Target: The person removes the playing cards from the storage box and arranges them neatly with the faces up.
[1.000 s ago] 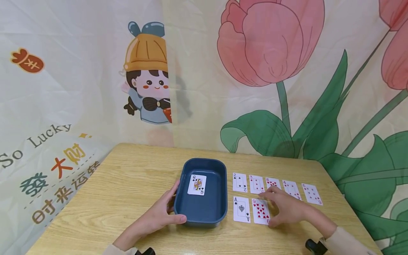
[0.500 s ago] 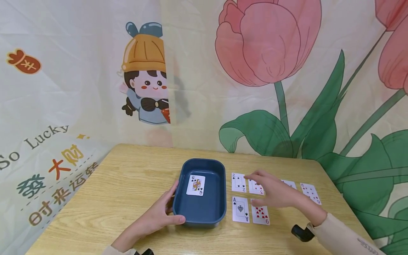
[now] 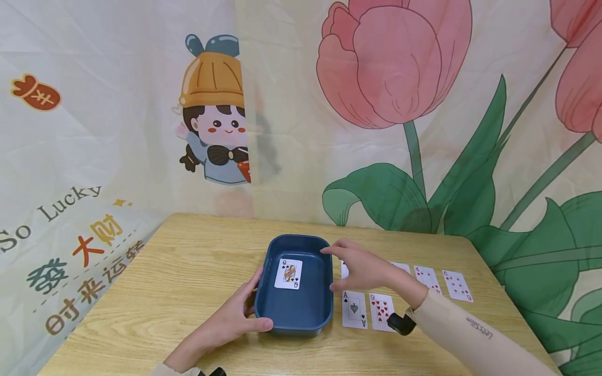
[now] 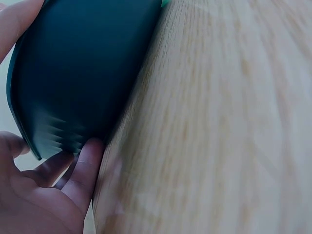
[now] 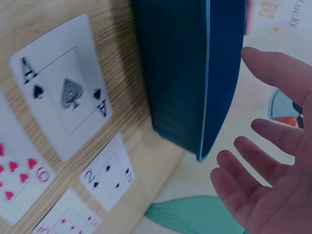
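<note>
A dark blue rectangular tub [image 3: 293, 318] sits on the wooden table with a queen playing card [image 3: 288, 273] lying face up inside. My left hand [image 3: 235, 313] grips the tub's near left corner, thumb at the front and fingers along the left wall. In the left wrist view those fingers [image 4: 87, 165] press low on the outer wall. My right hand [image 3: 364, 267] is at the tub's right side, thumb and fingers apart and nothing between them. Beneath and beside it lie the ace of spades [image 3: 354, 309] and nine of hearts [image 3: 381, 309]; it hides most of the two of spades [image 5: 108, 170].
More face-up cards lie in a row at the right, including the four of diamonds [image 3: 427, 279] and six of diamonds [image 3: 457, 285]. A printed cloth [image 3: 287, 104] hangs behind the table [image 3: 207, 245].
My right hand has moved left from the nine of hearts, across the cards, to the tub's right rim, uncovering the four of diamonds. My left hand has stayed at the tub.
</note>
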The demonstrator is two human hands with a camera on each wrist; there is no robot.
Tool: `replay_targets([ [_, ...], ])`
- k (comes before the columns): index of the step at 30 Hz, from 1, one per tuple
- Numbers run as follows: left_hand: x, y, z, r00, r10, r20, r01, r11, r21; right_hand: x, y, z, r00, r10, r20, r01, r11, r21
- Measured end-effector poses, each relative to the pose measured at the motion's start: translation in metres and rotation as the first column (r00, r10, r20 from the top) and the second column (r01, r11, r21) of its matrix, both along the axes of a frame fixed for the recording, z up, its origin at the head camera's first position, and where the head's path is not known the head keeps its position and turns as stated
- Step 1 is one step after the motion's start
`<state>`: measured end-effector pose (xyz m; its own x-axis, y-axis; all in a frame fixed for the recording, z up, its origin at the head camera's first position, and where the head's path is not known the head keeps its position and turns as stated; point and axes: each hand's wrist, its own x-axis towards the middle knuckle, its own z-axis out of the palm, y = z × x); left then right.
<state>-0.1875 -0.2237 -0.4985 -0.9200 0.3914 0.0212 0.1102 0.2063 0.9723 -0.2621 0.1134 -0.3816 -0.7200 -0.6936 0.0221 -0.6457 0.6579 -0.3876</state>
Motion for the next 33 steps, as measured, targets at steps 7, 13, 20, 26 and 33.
replay_targets([
  [7, 0.0, 0.0, 0.001, 1.0, -0.001, 0.006, 0.001, 1.0, 0.001, -0.013, -0.03, -0.003, 0.998, 0.01, 0.056, -0.013, 0.999, 0.041],
  [13, 0.0, -0.001, 0.0, 1.0, -0.009, 0.022, 0.009, 1.0, 0.004, -0.024, -0.048, -0.017, 0.996, 0.007, 0.094, -0.013, 0.998, 0.066],
  [20, -0.001, -0.002, -0.001, 0.999, -0.024, 0.022, 0.024, 1.0, 0.013, -0.034, -0.066, -0.034, 0.997, 0.008, 0.073, -0.015, 0.995, 0.103],
  [26, 0.0, -0.002, 0.0, 0.999, -0.03, 0.012, 0.03, 0.999, 0.014, -0.037, -0.078, -0.044, 0.997, -0.016, 0.078, 0.005, 0.989, 0.147],
  [33, 0.0, -0.003, -0.001, 0.999, -0.035, 0.02, 0.035, 0.999, 0.034, -0.04, -0.087, -0.051, 0.998, -0.041, 0.041, 0.032, 0.976, 0.214],
])
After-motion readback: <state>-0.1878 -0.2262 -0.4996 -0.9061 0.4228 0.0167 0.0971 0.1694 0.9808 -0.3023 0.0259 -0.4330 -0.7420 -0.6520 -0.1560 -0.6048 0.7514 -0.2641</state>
